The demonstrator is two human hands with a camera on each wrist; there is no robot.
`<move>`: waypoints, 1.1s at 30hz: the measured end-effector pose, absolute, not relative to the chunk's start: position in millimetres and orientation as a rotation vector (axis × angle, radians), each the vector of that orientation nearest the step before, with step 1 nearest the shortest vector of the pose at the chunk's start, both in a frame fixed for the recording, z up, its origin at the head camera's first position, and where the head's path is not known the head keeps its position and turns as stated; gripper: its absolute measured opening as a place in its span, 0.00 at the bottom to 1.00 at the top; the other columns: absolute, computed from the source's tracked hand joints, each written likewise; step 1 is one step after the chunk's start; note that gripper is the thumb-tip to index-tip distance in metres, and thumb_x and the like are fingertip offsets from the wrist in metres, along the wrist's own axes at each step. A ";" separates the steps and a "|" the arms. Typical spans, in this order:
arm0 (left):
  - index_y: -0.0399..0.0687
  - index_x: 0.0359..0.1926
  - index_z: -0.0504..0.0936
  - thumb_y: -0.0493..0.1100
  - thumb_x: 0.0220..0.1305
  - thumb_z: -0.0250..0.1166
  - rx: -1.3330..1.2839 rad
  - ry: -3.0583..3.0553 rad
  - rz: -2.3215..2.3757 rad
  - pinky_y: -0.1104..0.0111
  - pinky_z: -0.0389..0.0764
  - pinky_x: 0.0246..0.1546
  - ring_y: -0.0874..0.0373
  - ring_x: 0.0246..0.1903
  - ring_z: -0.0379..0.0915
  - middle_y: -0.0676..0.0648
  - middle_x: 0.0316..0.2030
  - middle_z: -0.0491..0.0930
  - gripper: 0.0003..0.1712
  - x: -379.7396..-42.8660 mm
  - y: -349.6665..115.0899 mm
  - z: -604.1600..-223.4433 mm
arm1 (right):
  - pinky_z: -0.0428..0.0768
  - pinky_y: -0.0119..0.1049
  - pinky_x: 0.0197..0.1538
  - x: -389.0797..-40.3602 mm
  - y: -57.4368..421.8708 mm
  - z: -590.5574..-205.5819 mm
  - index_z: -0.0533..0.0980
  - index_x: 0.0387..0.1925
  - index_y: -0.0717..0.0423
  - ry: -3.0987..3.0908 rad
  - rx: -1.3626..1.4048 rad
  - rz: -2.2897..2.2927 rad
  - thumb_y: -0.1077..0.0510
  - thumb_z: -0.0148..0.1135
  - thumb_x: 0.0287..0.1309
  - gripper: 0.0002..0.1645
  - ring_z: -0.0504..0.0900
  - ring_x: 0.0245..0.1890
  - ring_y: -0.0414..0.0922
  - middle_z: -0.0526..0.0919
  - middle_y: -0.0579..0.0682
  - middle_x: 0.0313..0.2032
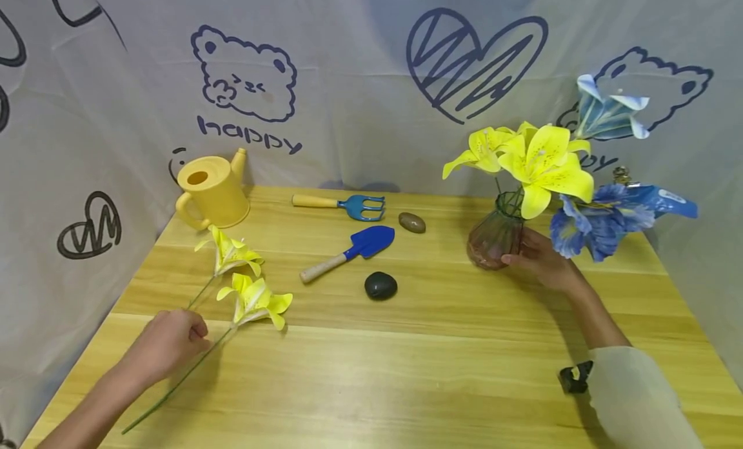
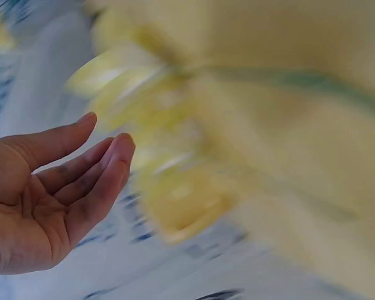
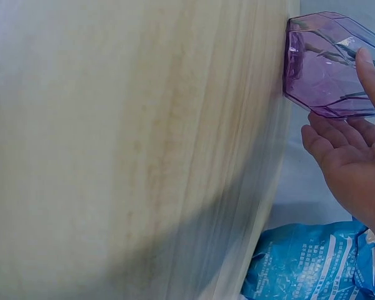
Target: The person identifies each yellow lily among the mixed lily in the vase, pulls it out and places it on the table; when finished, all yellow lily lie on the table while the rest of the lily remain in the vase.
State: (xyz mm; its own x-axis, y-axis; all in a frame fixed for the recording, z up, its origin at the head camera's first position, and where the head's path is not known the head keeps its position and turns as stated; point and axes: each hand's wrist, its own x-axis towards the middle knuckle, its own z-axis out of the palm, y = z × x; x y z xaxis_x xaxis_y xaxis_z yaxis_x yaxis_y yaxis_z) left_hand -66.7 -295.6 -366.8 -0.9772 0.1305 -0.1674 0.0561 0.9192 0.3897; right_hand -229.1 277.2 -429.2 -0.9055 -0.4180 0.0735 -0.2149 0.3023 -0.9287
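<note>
In the head view my left hand [image 1: 168, 342] is over two yellow lilies on green stems, a front lily [image 1: 255, 299] and a rear lily [image 1: 232, 251], lying at the table's left. The left wrist view shows that hand's fingers loosely curved, thumb apart, nothing between them; the lilies there are blurred. At the right, my right hand [image 1: 542, 259] holds a clear purplish glass vase [image 1: 490, 242] low on its side, thumb in front. Yellow lilies [image 1: 542, 162] stand in the vase. A pale blue flower [image 1: 606, 110] and a ruffled blue flower [image 1: 586, 226] show beside them.
A yellow watering can [image 1: 217, 191] stands at the back left. Mid-table lie a small blue fork [image 1: 362, 208], a blue trowel [image 1: 371, 240], a brown stone [image 1: 412, 222] and a black stone [image 1: 380, 286]. A blue packet [image 3: 309, 262] is at the right.
</note>
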 end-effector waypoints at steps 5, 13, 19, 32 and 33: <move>0.38 0.31 0.80 0.40 0.50 0.66 0.201 3.113 0.744 0.62 0.77 0.25 0.51 0.25 0.78 0.45 0.26 0.80 0.09 -72.9 -279.6 -308.9 | 0.69 0.24 0.49 -230.7 276.0 -429.2 0.58 0.62 0.58 2.371 -0.612 -1.654 0.65 0.55 0.55 0.32 0.66 0.53 0.37 0.67 0.50 0.54; 0.40 0.40 0.80 0.39 0.50 0.66 0.583 2.989 1.496 0.70 0.77 0.36 0.57 0.35 0.77 0.46 0.36 0.80 0.14 -123.5 -160.8 -305.7 | 0.71 0.25 0.47 -229.4 278.9 -429.2 0.56 0.62 0.59 2.369 -0.598 -1.645 0.65 0.54 0.56 0.32 0.67 0.53 0.36 0.66 0.52 0.55; 0.42 0.40 0.81 0.42 0.51 0.66 0.431 2.389 1.972 0.70 0.77 0.37 0.61 0.35 0.77 0.48 0.35 0.80 0.14 -177.8 -45.8 -327.1 | 0.71 0.25 0.48 -229.5 277.9 -430.2 0.56 0.63 0.58 2.366 -0.621 -1.654 0.66 0.54 0.56 0.33 0.66 0.54 0.38 0.64 0.55 0.56; 0.44 0.37 0.83 0.41 0.51 0.66 0.028 2.250 2.250 0.77 0.75 0.27 0.66 0.29 0.75 0.53 0.30 0.81 0.11 -267.1 87.3 -367.2 | 0.69 0.25 0.49 -229.6 277.8 -430.7 0.56 0.62 0.62 2.396 -0.641 -1.649 0.66 0.54 0.56 0.32 0.67 0.53 0.37 0.66 0.58 0.55; 0.45 0.37 0.83 0.41 0.51 0.66 0.054 2.267 2.232 0.77 0.75 0.27 0.66 0.29 0.74 0.53 0.31 0.81 0.10 -268.0 90.1 -367.6 | 0.69 0.25 0.49 -229.4 277.9 -430.9 0.57 0.61 0.63 2.400 -0.652 -1.651 0.66 0.54 0.56 0.32 0.67 0.52 0.37 0.66 0.58 0.55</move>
State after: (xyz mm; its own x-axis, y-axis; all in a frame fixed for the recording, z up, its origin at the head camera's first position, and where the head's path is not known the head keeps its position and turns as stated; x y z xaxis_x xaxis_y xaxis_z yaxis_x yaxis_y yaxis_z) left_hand -268.0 90.1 -367.6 -0.9986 -0.0041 0.0525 0.0525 0.0156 0.9985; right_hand -229.4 277.9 -430.9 -0.8929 -0.4355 0.1145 -0.2626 0.2971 -0.9180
